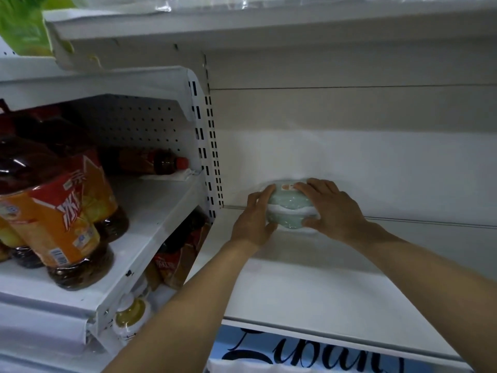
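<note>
We've got both hands on the pale green round container [287, 210]. The left grip [255, 219] is curled round its left side, fingertips over the top edge and thumb low at the front. The right grip [334, 208] is spread over the top right, with the thumb pressed against the lower front. Both are wrapped on, neither slack.

The container sits squarely between the two grips, deep on the white shelf [309, 286], close to the back panel [349, 157]. We can't tell whether its base touches the shelf. It's wider than tall, and the long axis runs grip to grip, parallel to the back panel. The top faces up, tipped slightly toward us, and the orange sticker [287, 187] shows just beside the right grip's forefinger. A white band rings the middle, under clear wrap.

Left of the left grip:
- The slotted upright [211, 157] is near.
- A shrink-wrapped pack of tea bottles [61, 211] stands well apart on the next shelf.
- One red-capped bottle [158, 164] lies on its side behind the pack.

Below our forearms, a banner with black script [295, 354] hangs under the shelf lip.
</note>
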`<move>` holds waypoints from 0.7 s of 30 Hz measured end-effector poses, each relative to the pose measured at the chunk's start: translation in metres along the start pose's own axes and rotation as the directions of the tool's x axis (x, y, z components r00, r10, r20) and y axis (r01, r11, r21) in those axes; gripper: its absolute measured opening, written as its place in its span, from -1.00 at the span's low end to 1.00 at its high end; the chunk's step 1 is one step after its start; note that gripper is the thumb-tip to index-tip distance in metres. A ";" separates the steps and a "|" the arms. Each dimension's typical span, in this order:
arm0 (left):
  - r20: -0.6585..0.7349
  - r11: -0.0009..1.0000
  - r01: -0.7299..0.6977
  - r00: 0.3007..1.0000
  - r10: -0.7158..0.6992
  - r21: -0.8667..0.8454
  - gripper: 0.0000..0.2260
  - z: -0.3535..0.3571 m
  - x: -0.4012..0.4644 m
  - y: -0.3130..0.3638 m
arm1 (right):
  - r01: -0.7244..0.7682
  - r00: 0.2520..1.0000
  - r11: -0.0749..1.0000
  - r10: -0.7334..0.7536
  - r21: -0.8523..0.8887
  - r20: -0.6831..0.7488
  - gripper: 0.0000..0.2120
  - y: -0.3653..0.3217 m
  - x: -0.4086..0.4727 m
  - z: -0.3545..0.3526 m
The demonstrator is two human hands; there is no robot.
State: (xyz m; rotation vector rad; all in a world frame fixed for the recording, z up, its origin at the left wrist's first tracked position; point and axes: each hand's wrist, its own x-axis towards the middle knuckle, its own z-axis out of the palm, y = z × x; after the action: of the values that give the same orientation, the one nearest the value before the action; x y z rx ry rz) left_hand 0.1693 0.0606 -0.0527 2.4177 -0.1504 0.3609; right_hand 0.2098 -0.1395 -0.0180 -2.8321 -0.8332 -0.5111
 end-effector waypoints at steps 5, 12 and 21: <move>0.064 0.993 0.054 0.996 -0.061 0.105 -0.12 -0.010 0.000 0.001 | -0.022 0.998 0.999 0.024 -0.033 0.065 -0.13 0.001 -0.003 -0.002; -0.153 0.950 -0.019 0.986 0.070 0.313 -0.28 -0.048 -0.069 0.022 | -0.011 0.981 1.000 0.011 0.002 -0.194 -0.39 -0.045 -0.060 -0.030; -0.226 0.935 -0.166 0.943 0.243 0.313 -0.53 -0.063 -0.215 0.004 | 0.041 0.972 0.994 -0.016 0.100 -0.233 -0.52 -0.125 -0.181 -0.024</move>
State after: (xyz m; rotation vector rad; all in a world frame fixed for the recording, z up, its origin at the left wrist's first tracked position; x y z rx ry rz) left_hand -0.0507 0.1011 -0.0685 2.6186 -0.2490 0.8485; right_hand -0.0076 -0.1306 -0.0557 -2.6053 -0.8299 -0.7620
